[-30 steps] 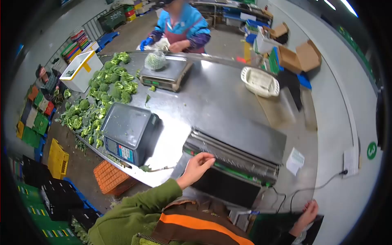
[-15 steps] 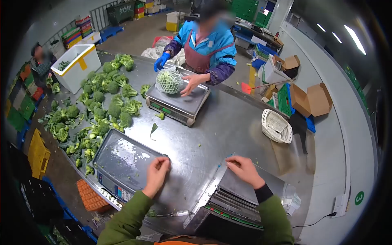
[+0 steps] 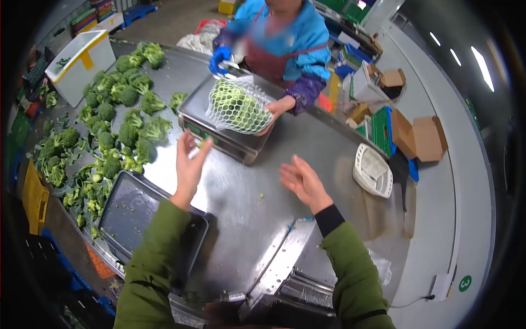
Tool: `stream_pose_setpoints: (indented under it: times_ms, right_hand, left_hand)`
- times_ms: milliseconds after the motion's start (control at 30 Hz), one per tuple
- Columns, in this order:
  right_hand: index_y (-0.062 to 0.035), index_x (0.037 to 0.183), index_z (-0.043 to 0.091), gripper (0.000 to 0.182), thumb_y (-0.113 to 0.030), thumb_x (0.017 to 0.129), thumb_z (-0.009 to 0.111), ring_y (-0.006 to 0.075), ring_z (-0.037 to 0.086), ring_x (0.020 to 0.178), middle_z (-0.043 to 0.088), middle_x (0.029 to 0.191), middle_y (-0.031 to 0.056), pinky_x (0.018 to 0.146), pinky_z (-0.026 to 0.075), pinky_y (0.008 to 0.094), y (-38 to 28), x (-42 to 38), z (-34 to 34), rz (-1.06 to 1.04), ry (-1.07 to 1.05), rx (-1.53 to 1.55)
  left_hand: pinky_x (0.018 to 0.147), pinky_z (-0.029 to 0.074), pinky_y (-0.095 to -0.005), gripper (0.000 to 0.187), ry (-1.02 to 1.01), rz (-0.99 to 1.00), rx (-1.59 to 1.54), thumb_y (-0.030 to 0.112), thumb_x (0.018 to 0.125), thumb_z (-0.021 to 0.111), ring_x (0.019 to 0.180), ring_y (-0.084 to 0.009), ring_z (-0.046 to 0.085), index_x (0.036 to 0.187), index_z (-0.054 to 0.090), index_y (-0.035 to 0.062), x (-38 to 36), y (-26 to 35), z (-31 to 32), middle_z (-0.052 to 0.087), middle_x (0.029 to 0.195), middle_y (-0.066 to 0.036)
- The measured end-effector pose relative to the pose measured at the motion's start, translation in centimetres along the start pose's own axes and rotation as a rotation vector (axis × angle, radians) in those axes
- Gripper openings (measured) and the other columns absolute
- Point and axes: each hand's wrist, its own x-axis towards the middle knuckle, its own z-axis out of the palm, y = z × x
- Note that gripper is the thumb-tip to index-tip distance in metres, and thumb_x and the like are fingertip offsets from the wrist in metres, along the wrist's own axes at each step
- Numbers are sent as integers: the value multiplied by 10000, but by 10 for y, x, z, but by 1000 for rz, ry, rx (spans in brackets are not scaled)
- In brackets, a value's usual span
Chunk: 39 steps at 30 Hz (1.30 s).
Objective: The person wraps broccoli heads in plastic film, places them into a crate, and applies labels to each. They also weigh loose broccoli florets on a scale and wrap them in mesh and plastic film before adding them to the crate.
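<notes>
Both my arms reach forward over the metal table. My left hand is open, fingers apart, just in front of the weighing scale. My right hand is also open, palm turned inward, right of the scale's front corner; neither hand holds anything. Above the scale, a bundle of broccoli in white foam netting lies tilted in a co-worker's bare hand. The co-worker's other hand, in a blue glove, is beside the netting's back edge. A dark grey tray lies under my left forearm.
Loose broccoli heads are heaped along the table's left side, near a white foam box. A white plastic basket sits at right. The metal wrapping machine is close in front of me. An open cardboard box stands beyond the table.
My hands have moved forward from the tray and machine toward the scale and opened. The co-worker has brought the netted broccoli toward me. My view has shifted forward.
</notes>
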Motion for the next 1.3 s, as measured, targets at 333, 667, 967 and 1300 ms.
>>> stream_pose_setpoints:
  times_ms: [333, 667, 967, 1300]
  right_hand:
    - [-67, 1442, 321, 678, -299, 914, 678, 274, 597, 1131, 530, 1302, 133, 888, 533, 473, 25, -13, 1, -11, 26, 31]
    - [40, 1290, 493, 520, -74, 833, 715, 188, 634, 1003, 629, 1135, 111, 871, 530, 319, 7, -77, -51, -338, 148, 61]
    - [44, 1294, 526, 463, -93, 867, 642, 175, 645, 1029, 650, 1170, 111, 903, 522, 310, 0, -256, -191, -206, 45, 236]
    - [3, 1196, 619, 405, -174, 841, 697, 216, 624, 1043, 605, 1218, 167, 888, 494, 317, 21, -293, -213, -475, 515, -563]
  left_hand:
    - [996, 450, -442, 939, -681, -420, -109, 414, 775, 803, 1274, -287, 483, 1475, 333, 2, -32, 0, 64, 464, 1405, -200]
    - [680, 582, -290, 376, -588, -183, 9, 230, 902, 705, 901, -147, 639, 1187, 536, 52, -125, -11, 115, 622, 1010, -64]
    - [738, 614, -357, 196, -1079, -749, -464, 231, 1034, 484, 1011, -236, 658, 1051, 454, 38, -296, 83, 142, 558, 1104, -118]
    - [707, 548, -340, 549, -915, -279, 264, 349, 879, 714, 812, -195, 671, 1243, 538, -22, -285, 32, 174, 667, 1018, -122]
